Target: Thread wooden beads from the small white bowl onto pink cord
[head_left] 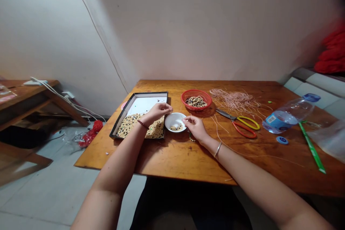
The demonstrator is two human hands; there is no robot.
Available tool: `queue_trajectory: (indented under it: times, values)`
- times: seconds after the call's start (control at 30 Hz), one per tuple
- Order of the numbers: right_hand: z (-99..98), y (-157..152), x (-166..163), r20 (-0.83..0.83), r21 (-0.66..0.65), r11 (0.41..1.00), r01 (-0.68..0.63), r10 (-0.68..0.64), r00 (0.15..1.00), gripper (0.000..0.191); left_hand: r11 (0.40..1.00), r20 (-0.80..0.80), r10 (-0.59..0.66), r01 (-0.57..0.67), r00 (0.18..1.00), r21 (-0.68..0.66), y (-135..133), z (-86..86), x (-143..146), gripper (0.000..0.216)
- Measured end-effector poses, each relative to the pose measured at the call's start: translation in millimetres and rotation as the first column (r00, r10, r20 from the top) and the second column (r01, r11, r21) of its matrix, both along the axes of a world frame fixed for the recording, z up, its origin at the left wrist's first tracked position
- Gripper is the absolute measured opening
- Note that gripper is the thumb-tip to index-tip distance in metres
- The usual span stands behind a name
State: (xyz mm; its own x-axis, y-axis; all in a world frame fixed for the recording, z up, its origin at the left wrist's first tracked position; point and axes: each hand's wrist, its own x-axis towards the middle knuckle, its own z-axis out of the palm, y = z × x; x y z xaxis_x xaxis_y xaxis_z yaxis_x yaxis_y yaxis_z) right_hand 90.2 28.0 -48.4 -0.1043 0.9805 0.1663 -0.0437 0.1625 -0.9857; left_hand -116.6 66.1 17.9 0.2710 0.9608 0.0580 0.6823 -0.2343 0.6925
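My left hand (157, 112) hovers at the edge of a black-rimmed box tray (151, 93), with its fingertips reaching toward a small white bowl (175, 115). Mixed light and dark beads (132, 125) fill the tray's near half, and a few lie in the bowl. My right hand (195, 129) is pinched at the bowl's right rim. Under it, a short bead strand (192, 137) rests on the wooden table (107, 158). Neither hand clearly shows whether a thin cord lies between its fingers.
Behind the bowl stands a red basket (196, 91) of beaded strands. To the right lie a pink cord bundle (234, 100), red-and-yellow scissors (244, 125), a plastic bottle (291, 115) and a green strip (312, 147). A wall rises behind the table.
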Motion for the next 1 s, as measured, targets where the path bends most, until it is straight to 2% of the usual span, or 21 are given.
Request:
queue_trajectory:
  times: [0.1,0.23,0.33,0.57,1.0]
  values:
    - [-0.2,-1,0,0.061,0.068,0.998,0.003,-0.008,0.998,0.029,0.981,0.367,-0.093,0.148,0.925,-0.123,-5,2.2,4,0.04]
    - [-2.9,-2,-1,0.084,0.104,0.994,-0.023,0.015,0.996,0.03,0.914,0.527,-0.107,0.292,0.843,-0.282,-8,-0.8,9,0.044]
    - [-6.1,-2,-2,0.107,0.116,0.992,-0.051,0.039,0.994,0.03,0.896,0.548,-0.134,0.337,0.826,-0.288,-6,-4.9,11,0.043]
    - [-8.8,-2,-2,0.139,0.147,0.987,-0.059,0.039,0.99,0.031,0.895,0.529,-0.146,0.339,0.836,-0.288,-4,-6.2,10,0.041]
    - [-7.1,-3,-2,0.143,0.108,0.991,-0.08,0.064,0.988,0.03,0.887,0.5,-0.189,0.365,0.845,-0.281,-4,-10.5,9,0.04]
